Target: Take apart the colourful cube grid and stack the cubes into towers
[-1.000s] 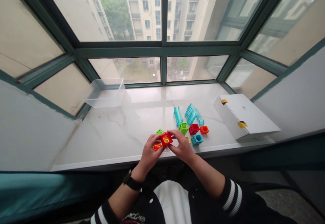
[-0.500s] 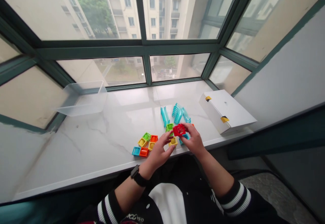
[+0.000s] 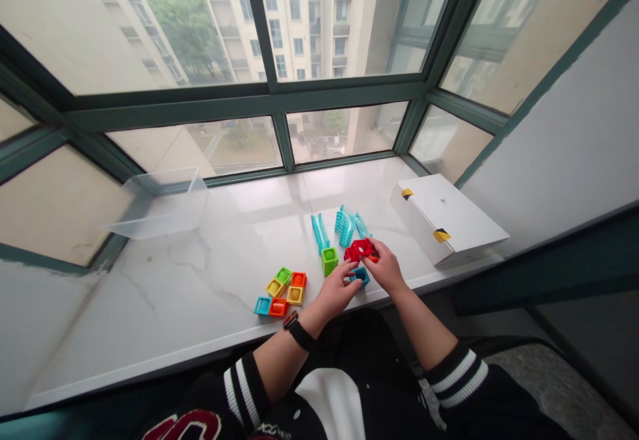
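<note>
My right hand [image 3: 385,268] pinches a red square block [image 3: 359,249] just above the marble sill [image 3: 200,280], right of centre. My left hand [image 3: 335,290] curls beside it, fingertips at a blue block [image 3: 360,276] that lies under both hands; whether it grips that block is hidden. A green cube [image 3: 329,261] stands just left of the hands. Left of that, a flat cluster of yellow, green, orange and blue square blocks [image 3: 280,290] lies together. Several teal curved track pieces [image 3: 342,225] lie behind the hands.
A clear plastic bin [image 3: 162,202] sits at the back left of the sill by the window. A white cardboard box [image 3: 446,217] with yellow tabs lies at the right end. The sill's front edge runs just below my wrists.
Both hands moved from the block cluster on the left to the right-hand group, the right hand carrying the red block. The flat cluster now lies uncovered. The camera swung left.
</note>
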Demonstrator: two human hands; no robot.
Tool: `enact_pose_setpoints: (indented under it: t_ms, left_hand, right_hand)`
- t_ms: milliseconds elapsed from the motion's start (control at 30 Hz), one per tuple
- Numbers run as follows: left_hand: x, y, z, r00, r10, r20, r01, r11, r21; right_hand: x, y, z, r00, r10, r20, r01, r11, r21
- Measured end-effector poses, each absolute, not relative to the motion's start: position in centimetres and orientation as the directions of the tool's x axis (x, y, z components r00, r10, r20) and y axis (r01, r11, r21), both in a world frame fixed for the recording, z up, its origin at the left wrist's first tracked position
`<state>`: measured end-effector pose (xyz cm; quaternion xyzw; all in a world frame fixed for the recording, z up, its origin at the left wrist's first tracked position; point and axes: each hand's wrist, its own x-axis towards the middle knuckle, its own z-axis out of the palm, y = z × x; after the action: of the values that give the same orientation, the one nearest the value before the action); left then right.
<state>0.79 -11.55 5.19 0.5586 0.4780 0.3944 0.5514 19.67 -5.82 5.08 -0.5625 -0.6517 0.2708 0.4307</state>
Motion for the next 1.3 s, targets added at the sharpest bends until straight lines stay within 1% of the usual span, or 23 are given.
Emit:
enact_pose_setpoints:
  t_ms: [67,200,500,667,900,1033,1133,1300]
  left_hand:
    - [1.3,-11.2,4.7,0.223,0.965,-0.141,0.055,0.132,0.99]
    - [1.9,-10.7,4.1,0.221,0.954,-0.201,-0.016,0.209,0.978]
    - [2.4,-9.9,3.7,0.228,0.928,-0.295,0.011,0.301,0.954]
    - [2.4,-10.0,3.7,0.239,0.922,-0.306,0.046,0.304,0.952]
    - [1.8,-10.3,5.3,0.316,0.911,-0.264,0.166,0.221,0.961]
    - [1.7,-10.3,6.0,0.338,0.907,-0.251,0.2,0.191,0.961]
    - [1.8,-10.3,5.9,0.355,0.896,-0.265,0.199,0.205,0.958]
    - [1.1,-10.8,6.3,0.378,0.881,-0.284,0.145,0.246,0.958]
  right_hand:
    - [19.5,-5.4,4.7,-0.009,0.969,0.248,0.517,0.217,-0.828]
    - [19.1,-4.6,4.0,-0.022,0.972,0.236,0.543,0.209,-0.813]
    - [18.6,-4.1,2.6,-0.056,0.973,0.222,0.561,0.215,-0.799]
    - [18.8,-4.0,2.4,-0.071,0.969,0.237,0.592,0.232,-0.772]
    - [18.6,-3.9,1.6,-0.073,0.965,0.251,0.659,0.235,-0.714]
    - [18.5,-3.7,1.4,-0.077,0.968,0.239,0.69,0.225,-0.688]
    - [18.4,-3.6,1.3,-0.091,0.969,0.232,0.692,0.229,-0.685]
    - [18.6,-3.8,1.2,-0.104,0.967,0.233,0.684,0.239,-0.689]
